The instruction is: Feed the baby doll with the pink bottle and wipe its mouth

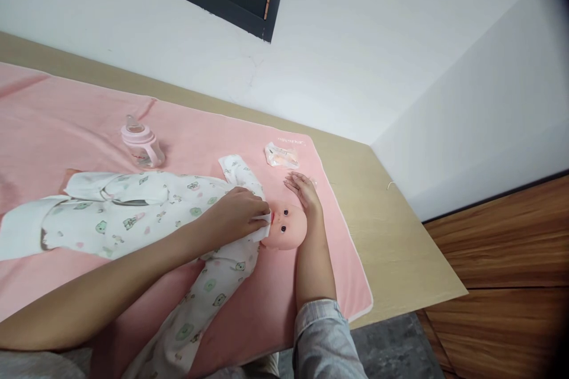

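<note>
A baby doll [291, 234] lies on its back on a pink blanket [262, 314], its head toward the right. It wears a white sleepsuit [146, 213] printed with green and pink animals. My left hand [242, 213] is closed around a small white tissue [263, 231] and presses it at the doll's mouth and chin. Past the top of the doll's head, my right hand [304, 190] rests on the blanket with fingers stretched out and nothing held; its wrist lies against the head. Just beyond those fingers is a small clear-and-white packet of wipes [282, 156].
A pink baby bottle [143, 145] with a handle stands on the blanket beyond the doll's legs. The wooden tabletop [377, 231] shows around the blanket, with a white wall [320, 71] behind. Wood-grain panels [502, 237] stand to the right.
</note>
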`<control>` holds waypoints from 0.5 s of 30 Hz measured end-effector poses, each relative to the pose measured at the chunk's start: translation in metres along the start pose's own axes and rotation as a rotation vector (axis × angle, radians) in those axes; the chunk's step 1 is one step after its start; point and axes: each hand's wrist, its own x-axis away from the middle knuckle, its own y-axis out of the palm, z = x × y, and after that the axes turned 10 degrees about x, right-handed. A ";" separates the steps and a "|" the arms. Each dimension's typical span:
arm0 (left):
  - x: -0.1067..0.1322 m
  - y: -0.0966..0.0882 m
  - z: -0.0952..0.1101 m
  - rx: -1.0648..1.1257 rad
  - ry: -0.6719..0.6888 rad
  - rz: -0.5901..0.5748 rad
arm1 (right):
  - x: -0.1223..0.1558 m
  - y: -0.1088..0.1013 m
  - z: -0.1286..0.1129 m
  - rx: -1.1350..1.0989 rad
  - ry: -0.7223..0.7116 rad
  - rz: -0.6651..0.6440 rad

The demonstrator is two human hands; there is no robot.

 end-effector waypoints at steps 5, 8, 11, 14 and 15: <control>0.001 -0.002 0.000 -0.034 0.018 0.013 | -0.003 -0.002 0.003 -0.014 -0.007 -0.011; 0.001 -0.001 -0.001 -0.031 0.018 0.011 | -0.004 -0.003 0.004 -0.013 -0.010 -0.009; 0.001 -0.003 -0.001 -0.034 0.011 0.020 | -0.003 -0.002 0.003 -0.006 -0.015 -0.007; 0.000 -0.005 0.000 -0.045 -0.011 0.032 | -0.002 -0.001 0.001 0.027 -0.013 0.004; 0.000 -0.006 0.001 -0.045 -0.013 0.029 | -0.002 -0.001 0.001 0.038 -0.010 0.009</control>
